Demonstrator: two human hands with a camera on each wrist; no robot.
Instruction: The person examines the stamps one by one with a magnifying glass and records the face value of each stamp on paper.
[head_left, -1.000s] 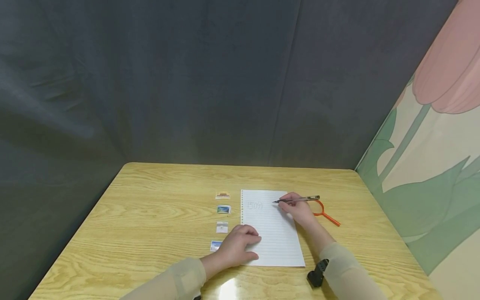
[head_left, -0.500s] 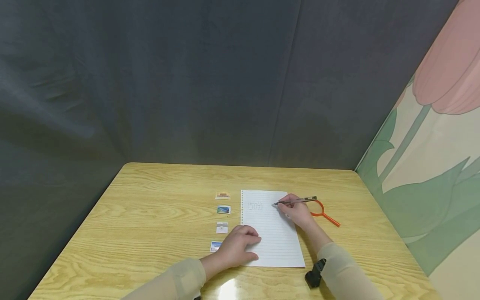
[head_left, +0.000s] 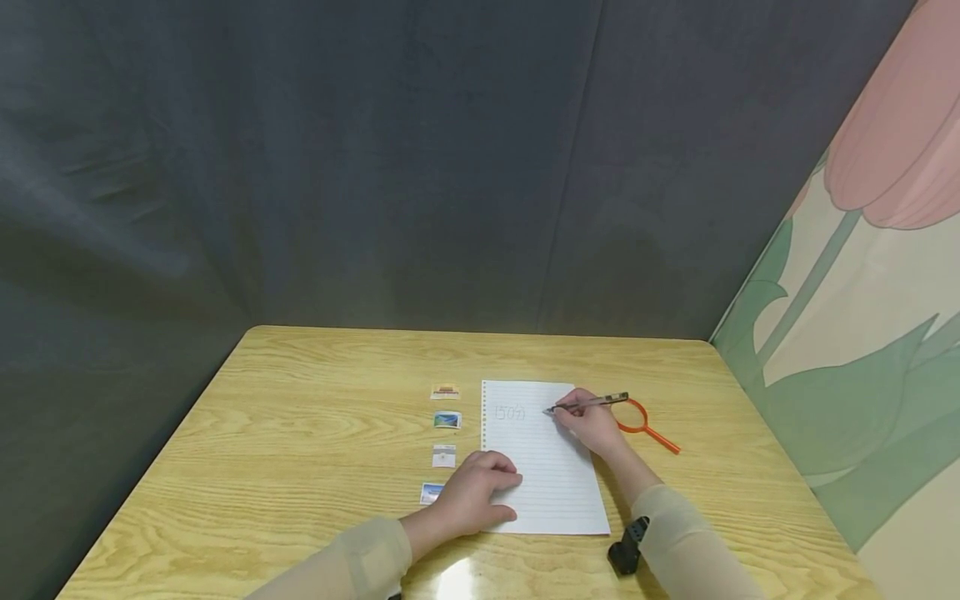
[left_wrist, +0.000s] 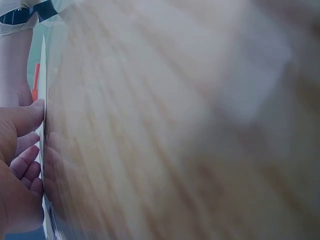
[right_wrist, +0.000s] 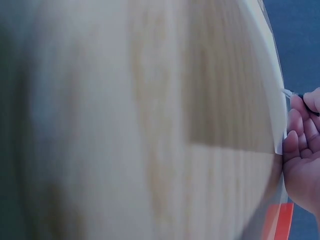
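Note:
A lined sheet of paper (head_left: pixel 551 483) with punched holes along its left edge lies on the wooden table. Near its top left stand handwritten marks, what looks like "150" and a character. My right hand (head_left: pixel 595 423) pinches a pen (head_left: pixel 600 401), its tip at the paper to the right of the marks; the pen's tip (right_wrist: pixel 287 93) also shows in the right wrist view. On the sheet's lower left rests my left hand (head_left: pixel 477 493), fingers relaxed, thumb apart. The left wrist view shows this left hand (left_wrist: pixel 20 170) flat against the surface.
Left of the paper, several small stamp-like pictures form a column: an orange one (head_left: pixel 446 391), a green-blue one (head_left: pixel 447 420), a grey one (head_left: pixel 444 455) and a blue one (head_left: pixel 431 493) partly behind the left hand. An orange-red magnifying glass (head_left: pixel 662 439) lies to the right.
My right hand and the pen have shifted slightly down and left over the paper. The left hand stays where it was.

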